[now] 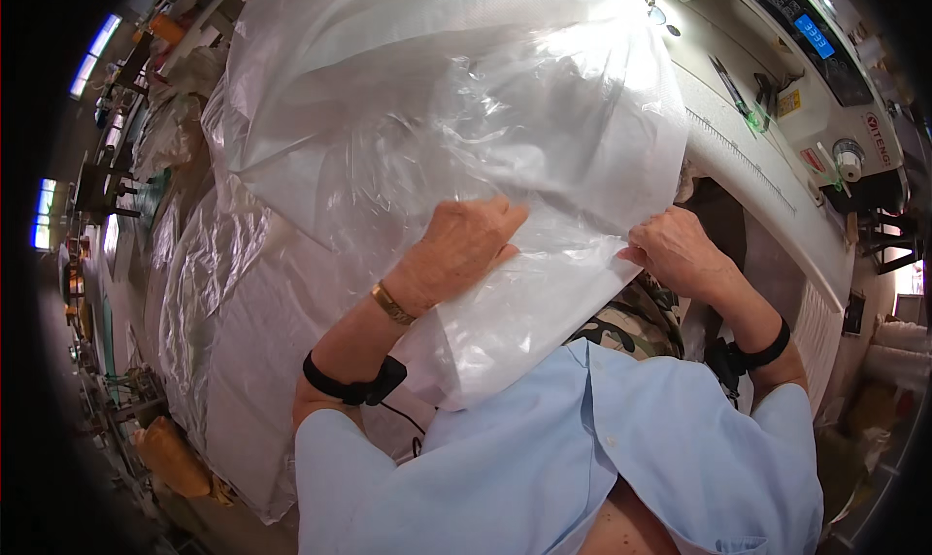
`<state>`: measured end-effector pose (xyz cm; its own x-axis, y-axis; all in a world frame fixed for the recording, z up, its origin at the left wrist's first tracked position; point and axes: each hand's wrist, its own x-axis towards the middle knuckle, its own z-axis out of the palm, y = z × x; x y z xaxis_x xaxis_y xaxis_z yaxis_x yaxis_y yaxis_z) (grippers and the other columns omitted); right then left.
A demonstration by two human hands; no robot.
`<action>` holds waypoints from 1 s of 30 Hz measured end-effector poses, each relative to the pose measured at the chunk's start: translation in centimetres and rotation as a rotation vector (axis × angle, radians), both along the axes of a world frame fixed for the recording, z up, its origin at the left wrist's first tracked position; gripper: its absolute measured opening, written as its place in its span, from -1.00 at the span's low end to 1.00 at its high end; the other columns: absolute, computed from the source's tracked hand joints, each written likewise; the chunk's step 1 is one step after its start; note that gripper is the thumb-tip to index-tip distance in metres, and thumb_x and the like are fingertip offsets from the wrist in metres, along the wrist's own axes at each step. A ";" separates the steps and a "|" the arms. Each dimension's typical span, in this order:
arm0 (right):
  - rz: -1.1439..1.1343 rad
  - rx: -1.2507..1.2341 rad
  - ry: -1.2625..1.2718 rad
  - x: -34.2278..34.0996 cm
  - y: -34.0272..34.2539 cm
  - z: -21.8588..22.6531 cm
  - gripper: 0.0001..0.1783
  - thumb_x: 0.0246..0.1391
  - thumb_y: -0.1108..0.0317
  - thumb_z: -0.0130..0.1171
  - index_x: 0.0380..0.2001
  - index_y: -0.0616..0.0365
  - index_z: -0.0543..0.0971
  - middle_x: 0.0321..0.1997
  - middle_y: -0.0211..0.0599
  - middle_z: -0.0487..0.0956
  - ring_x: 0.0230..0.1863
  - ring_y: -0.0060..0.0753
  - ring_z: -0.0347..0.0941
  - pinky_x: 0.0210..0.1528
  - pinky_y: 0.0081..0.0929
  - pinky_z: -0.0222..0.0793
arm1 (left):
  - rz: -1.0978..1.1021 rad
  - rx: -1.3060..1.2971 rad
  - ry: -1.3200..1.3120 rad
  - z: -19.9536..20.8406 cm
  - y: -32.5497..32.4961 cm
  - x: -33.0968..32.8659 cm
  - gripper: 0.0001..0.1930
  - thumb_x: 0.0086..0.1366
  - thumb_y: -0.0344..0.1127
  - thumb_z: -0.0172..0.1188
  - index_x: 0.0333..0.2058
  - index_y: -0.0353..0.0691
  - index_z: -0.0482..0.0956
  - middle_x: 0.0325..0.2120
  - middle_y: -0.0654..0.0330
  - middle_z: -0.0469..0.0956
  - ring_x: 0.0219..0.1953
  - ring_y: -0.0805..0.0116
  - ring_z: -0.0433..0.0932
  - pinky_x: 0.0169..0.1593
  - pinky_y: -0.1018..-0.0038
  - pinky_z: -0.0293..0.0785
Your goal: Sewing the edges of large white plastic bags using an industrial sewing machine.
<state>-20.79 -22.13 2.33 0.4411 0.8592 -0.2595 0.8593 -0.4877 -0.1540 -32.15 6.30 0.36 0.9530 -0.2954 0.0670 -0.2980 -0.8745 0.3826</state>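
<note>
Sheet (388, 157) at centre: the right hand (680, 251) pinches its edge; how the left hand (461, 246) grips, I cannot tell; best drawn evenly taut.

On the left, two bright windows (95, 56) shine white and blue, one higher than the other. A white table (748, 201) with a line of little marks is on the right, and a strong white light glows at the top. Some brown floor (199, 514) peeks out at the bottom left.
</note>
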 end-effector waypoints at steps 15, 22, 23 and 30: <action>0.228 0.394 -0.387 0.7 6.5 -1.0 -0.87 0.10 0.35 0.15 -0.39 0.19 0.58 -0.30 -0.27 0.53 -0.05 -0.23 0.45 0.24 -0.13 0.18 | 0.561 -0.096 -0.630 8.6 20.5 7.0 -0.88 0.35 -0.32 0.18 -0.32 -0.22 0.59 -0.63 0.09 0.54 -0.61 0.26 0.48 -0.44 0.40 0.42; 0.205 -0.076 -0.614 1.2 6.4 -0.8 -0.93 0.00 0.44 0.13 -0.43 0.15 0.58 -0.39 -0.29 0.48 -0.19 -0.34 0.45 0.40 -0.08 0.01 | 0.056 -0.459 -0.392 13.8 4.4 3.4 -0.75 0.36 -0.41 0.16 -0.01 -0.24 0.62 -0.31 0.23 0.70 -0.34 0.50 0.64 -0.27 0.57 0.54; 0.223 -0.065 -0.615 0.9 6.6 -0.3 -0.93 0.00 0.44 0.13 -0.43 0.15 0.58 -0.39 -0.29 0.48 -0.19 -0.34 0.45 0.40 -0.08 0.01 | -0.130 -0.244 -0.509 12.6 2.9 2.6 -0.73 0.29 -0.48 0.21 -0.04 -0.27 0.62 -0.32 0.15 0.69 -0.34 0.44 0.64 -0.25 0.52 0.57; 0.396 0.591 -0.438 0.9 4.1 5.0 -0.93 -0.04 0.44 0.24 -0.43 0.15 0.62 -0.42 -0.42 0.49 -0.28 -0.39 0.50 0.14 -0.16 0.39 | -0.038 -0.569 0.028 1.6 1.2 2.6 -0.66 0.38 -0.15 0.17 -0.02 -0.28 0.56 -0.09 0.07 0.59 -0.11 0.19 0.58 -0.02 0.36 0.49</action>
<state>-19.93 -18.02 7.31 0.0335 0.9127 0.4072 0.9919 -0.0805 0.0987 -29.57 7.52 1.96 0.9461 -0.2543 0.2006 -0.3082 -0.5172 0.7984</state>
